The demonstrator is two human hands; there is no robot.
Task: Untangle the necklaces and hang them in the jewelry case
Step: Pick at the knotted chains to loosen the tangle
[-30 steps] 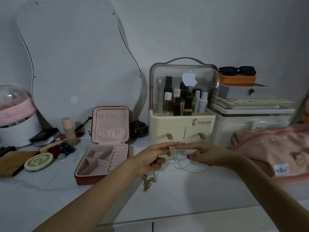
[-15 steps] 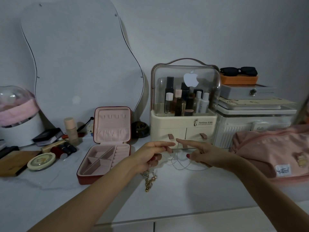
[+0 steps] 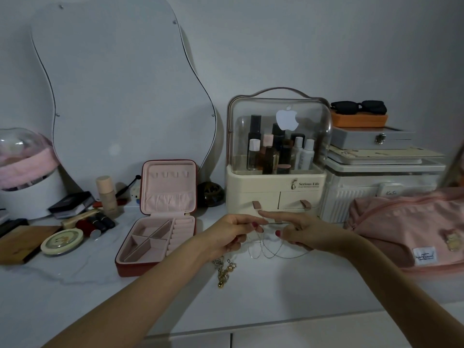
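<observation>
Thin silver necklaces (image 3: 272, 249) hang in tangled loops between my two hands above the white tabletop. My left hand (image 3: 232, 231) pinches the chains at their top left, and a chunky gold chain with beads (image 3: 224, 271) dangles below it onto the table. My right hand (image 3: 298, 231) pinches the chains from the right, index finger stretched out toward the left hand. The open jewelry case (image 3: 160, 217), red outside and pink inside, stands to the left with its lid upright; the hooks in the lid carry nothing.
A cream cosmetics organizer (image 3: 276, 172) stands right behind my hands. A pink bag (image 3: 411, 222) lies at the right, in front of stacked white boxes (image 3: 381, 177). Lipsticks, a foundation bottle (image 3: 106, 194), a round tin (image 3: 61, 241) and a wooden board (image 3: 21, 243) crowd the left. A mirror (image 3: 118, 84) leans on the wall.
My hands parted a little and then closed together again on the silver chains. The loops now hang wider below my fingers. The gold chain still dangles from my left hand.
</observation>
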